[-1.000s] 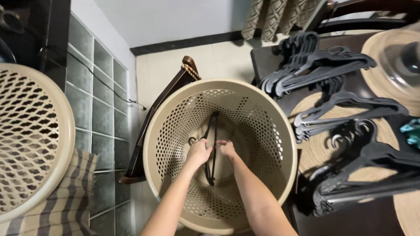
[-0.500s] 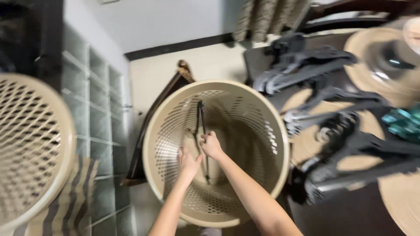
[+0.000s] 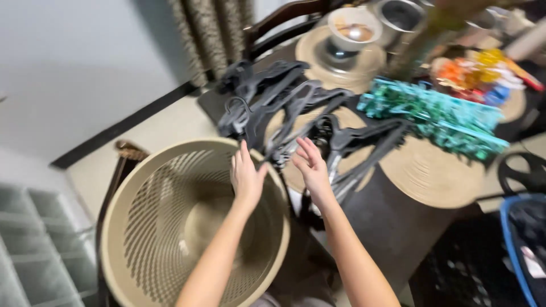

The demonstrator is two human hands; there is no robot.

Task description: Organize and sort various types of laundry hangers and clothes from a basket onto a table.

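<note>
Two bare hands hover open-fingered above one round beige perforated plastic laundry basket (image 3: 170, 227), the left hand (image 3: 245, 177) over its rim, the right hand (image 3: 311, 167) just beside a heap of black plastic hangers (image 3: 284, 108) on the dark table (image 3: 392, 227); neither grip pinches anything. Half a second earlier both hands were deep inside the basket, the right holding a black hanger. Two round woven placemats (image 3: 424, 170) and teal clothespins (image 3: 432, 113) lie nearby.
</note>
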